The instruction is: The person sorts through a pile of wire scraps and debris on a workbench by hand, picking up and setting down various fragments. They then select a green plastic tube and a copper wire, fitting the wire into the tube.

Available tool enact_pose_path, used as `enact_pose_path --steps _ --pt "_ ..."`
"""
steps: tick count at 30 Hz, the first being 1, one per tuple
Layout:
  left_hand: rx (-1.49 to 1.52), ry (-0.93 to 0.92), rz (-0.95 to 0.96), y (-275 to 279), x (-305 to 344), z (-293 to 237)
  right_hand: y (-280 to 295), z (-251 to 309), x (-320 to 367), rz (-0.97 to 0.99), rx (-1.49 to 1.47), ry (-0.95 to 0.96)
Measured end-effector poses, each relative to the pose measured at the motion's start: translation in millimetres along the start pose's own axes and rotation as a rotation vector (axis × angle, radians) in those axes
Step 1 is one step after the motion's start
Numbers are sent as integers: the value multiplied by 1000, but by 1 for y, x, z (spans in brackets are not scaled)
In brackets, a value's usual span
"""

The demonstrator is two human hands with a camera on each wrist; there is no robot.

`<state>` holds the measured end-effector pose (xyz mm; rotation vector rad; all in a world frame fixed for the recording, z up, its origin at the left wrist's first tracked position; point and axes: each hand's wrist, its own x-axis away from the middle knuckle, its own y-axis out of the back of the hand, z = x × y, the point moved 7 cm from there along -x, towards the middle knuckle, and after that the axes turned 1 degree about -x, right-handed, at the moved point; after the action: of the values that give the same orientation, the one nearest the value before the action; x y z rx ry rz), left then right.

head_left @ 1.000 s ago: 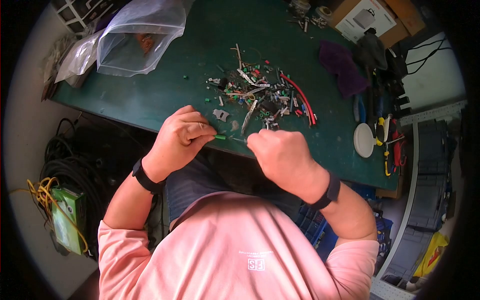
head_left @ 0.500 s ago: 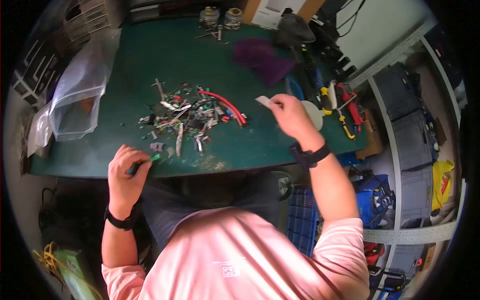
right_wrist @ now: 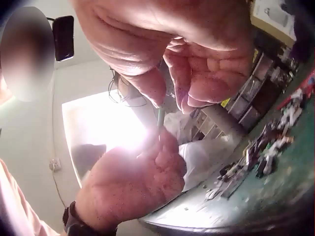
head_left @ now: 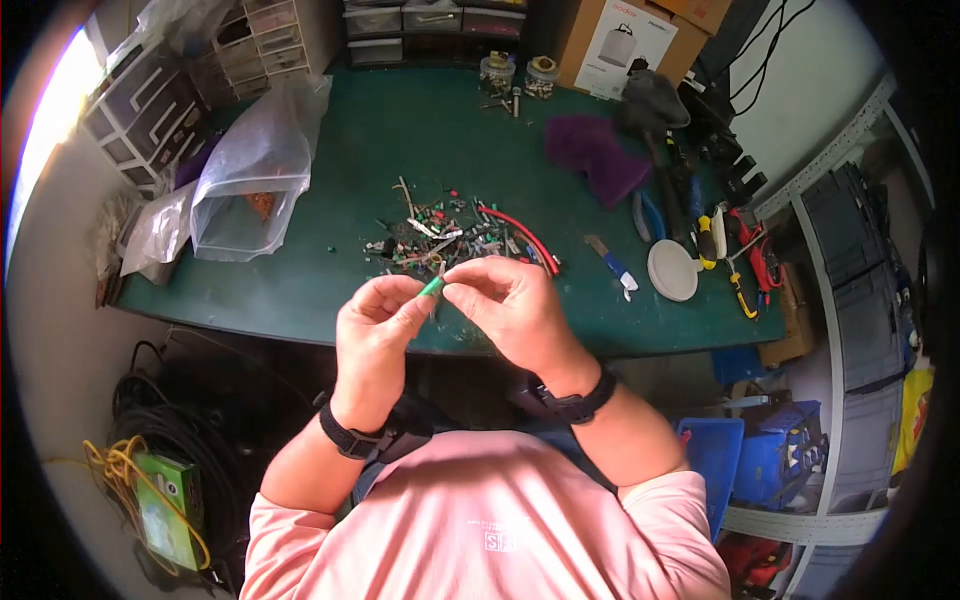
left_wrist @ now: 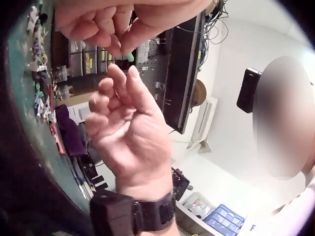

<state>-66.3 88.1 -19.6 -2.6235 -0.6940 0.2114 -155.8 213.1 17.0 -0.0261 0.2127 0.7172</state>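
My left hand pinches a short green tube between thumb and fingertips, above the table's front edge. In the left wrist view, the tube's green end pokes out beyond the left fingertips. My right hand is close beside it, thumb and fingers loosely bent with a gap between them. The right thumb tip is right at the tube's upper end in the right wrist view. Behind the hands lies a pile of wire scraps. A blue-handled tool with a flat blade lies to the right.
A red tube borders the scrap pile. At the right are a white round lid, yellow-handled tools and a purple cloth. A clear plastic bag lies at the left; small jars stand at the back.
My right hand moved out to the right and came back; the blue-handled tool now lies on the table there. My left hand kept the green tube and now meets the right hand.
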Motion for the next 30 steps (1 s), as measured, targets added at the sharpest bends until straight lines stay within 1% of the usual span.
enact_pose_path --steps 4,6,10,12,13,17,19,23,25,27,30 --pt "2 -1 0 -3 1 4 -8 -13 0 23 -74 -25" --pt "-4 14 7 -2 1 7 -6 -11 2 -9 -40 20" --pt "5 57 8 -5 0 12 -4 -12 4 -30 2 10" --pt "-11 57 9 -6 -1 13 -4 -12 5 -29 -73 -61" --pt "-27 53 11 -6 -1 13 -4 -14 6 -29 -74 -63" --pt "-27 58 36 -6 -1 15 -3 -17 7 -59 -45 11" --pt "8 93 80 -9 0 16 -2 -17 7 -64 -41 35" --pt "38 125 86 -9 -3 19 -3 -13 8 -41 -68 24" --pt "168 194 89 -9 -4 24 -3 -9 9 -39 -97 21" --pt "202 217 91 -10 -3 25 -5 -9 8 -8 -144 -12" --pt "254 240 105 -9 -3 27 -5 -11 9 5 -115 -63"
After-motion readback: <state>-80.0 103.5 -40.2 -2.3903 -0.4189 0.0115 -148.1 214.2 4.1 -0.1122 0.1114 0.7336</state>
